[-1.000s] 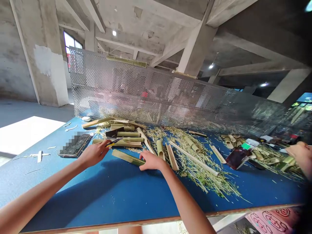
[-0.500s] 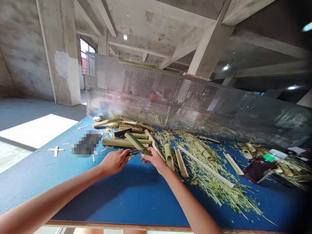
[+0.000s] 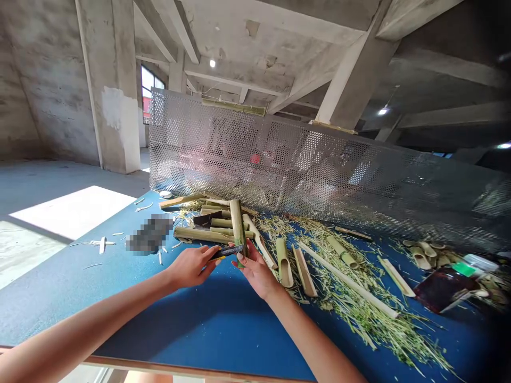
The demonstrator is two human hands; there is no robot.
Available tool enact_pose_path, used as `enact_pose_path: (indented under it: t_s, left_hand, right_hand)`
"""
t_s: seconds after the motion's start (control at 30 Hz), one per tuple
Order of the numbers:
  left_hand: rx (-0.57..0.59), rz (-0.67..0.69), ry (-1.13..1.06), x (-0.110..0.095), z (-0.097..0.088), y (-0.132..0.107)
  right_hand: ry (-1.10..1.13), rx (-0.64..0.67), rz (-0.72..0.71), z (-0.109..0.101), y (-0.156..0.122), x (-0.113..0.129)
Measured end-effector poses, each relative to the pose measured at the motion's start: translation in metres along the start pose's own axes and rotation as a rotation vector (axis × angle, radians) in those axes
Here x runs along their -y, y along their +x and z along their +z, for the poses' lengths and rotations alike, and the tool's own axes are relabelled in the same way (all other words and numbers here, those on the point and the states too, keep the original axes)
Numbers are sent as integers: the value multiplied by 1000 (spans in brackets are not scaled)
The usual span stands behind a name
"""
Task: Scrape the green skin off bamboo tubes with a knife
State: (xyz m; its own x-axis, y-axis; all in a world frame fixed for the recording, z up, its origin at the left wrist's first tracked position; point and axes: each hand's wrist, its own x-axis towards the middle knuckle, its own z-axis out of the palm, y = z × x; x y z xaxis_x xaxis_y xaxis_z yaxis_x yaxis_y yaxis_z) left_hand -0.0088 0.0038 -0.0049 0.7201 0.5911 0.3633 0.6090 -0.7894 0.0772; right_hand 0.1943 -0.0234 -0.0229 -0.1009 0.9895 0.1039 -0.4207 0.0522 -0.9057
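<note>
Many bamboo pieces [image 3: 199, 234] already lay cut on the blue table [image 3: 199, 330], beside messy piles of green shavings [image 3: 359, 314]. One bamboo stick [image 3: 238, 226] stood up in the right hand [image 3: 255, 271], and its fingers held tight around the low end. The left hand [image 3: 191, 267] was closed on a small knife [image 3: 225, 252], and the blade reached the stick, just above those fingers.

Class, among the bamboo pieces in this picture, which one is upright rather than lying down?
The long green bamboo piece gripped in the right hand: it is held nearly upright above the blue table, while the other bamboo pieces lie on the table.
</note>
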Motion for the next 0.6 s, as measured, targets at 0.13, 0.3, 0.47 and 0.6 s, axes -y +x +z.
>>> enact_pose_path:
  t_s: [0.13,0.3,0.47,0.6]
  left_hand:
    - [13,36,37,1,-3,-1]
    - [20,76,64,3,-3,-1]
    - [22,118,122,1,-5,-2]
    - [7,111,154,-3,-8,-3]
  right_hand:
    - [-55,-7,3,0,-1,4]
    - [-161,0,-46,0,-2,6]
    - [-284,35,-112,1,-4,7]
    - [-319,54,-140,5,-7,8]
